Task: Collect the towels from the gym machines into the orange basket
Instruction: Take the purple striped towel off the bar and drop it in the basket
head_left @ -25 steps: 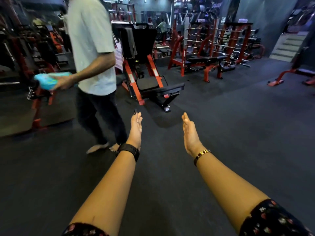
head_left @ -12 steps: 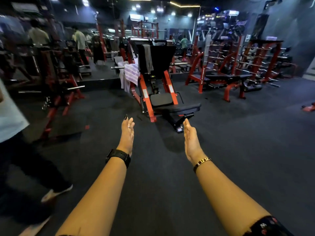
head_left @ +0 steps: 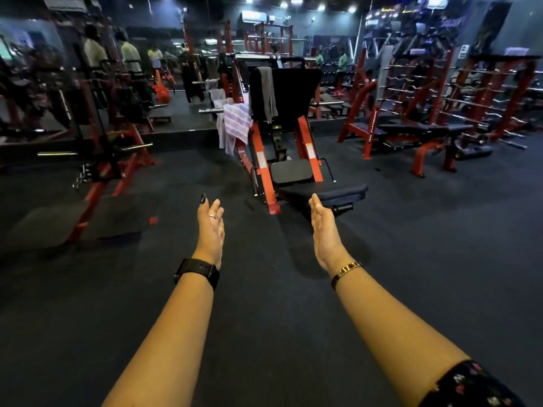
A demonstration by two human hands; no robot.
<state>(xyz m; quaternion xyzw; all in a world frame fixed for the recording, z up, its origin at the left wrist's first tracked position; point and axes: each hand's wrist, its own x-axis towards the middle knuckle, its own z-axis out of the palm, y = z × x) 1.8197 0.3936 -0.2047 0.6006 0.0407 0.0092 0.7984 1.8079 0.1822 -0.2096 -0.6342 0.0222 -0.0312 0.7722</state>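
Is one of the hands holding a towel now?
No, the left hand and right hand are open and empty; the grey towel hangs on the machine.

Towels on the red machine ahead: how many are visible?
3. A grey towel draped over the black back pad; a lilac striped towel hanging left of the pad; a pale towel just behind that one. More may be hidden behind the machine.

grey towel (head_left: 266,94) draped over machine backrest, striped lavender towel (head_left: 237,123) hanging from bar
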